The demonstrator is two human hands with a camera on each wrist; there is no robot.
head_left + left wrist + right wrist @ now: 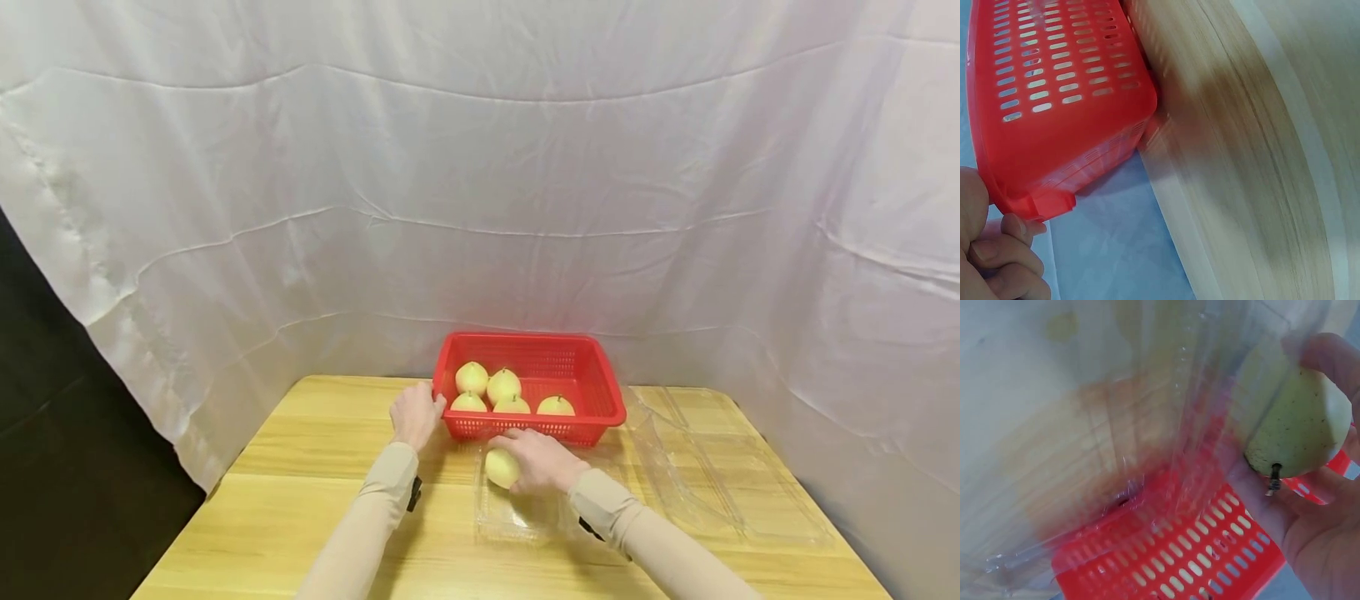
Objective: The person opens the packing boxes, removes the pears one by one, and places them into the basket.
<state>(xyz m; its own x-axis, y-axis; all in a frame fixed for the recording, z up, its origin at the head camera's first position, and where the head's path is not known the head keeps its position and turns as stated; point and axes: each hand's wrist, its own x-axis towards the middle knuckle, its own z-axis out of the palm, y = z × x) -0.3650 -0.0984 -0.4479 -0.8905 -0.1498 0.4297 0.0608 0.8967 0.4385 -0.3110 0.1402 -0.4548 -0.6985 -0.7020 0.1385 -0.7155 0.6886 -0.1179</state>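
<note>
A red perforated basket (585, 433) stands at the back of the table, with several pale yellow pears (504, 387) gathered mostly in its left half. My left hand (415, 414) grips the basket's left rim; in the left wrist view its curled fingers (1013, 253) are at the rim's corner. In front of the basket sits a clear plastic container (517, 527). Over this container, my right hand (546, 460) holds a pear (501, 468). The right wrist view shows that pear (1300, 425) between thumb and fingers, its stem visible, partly seen through clear plastic.
More clear plastic packaging (738, 471), with an open, compartmented shape, lies on the right side of the wooden table (315, 492). A pale curtain (480, 208) hangs behind and beside the table. Beyond the left edge is a dark area.
</note>
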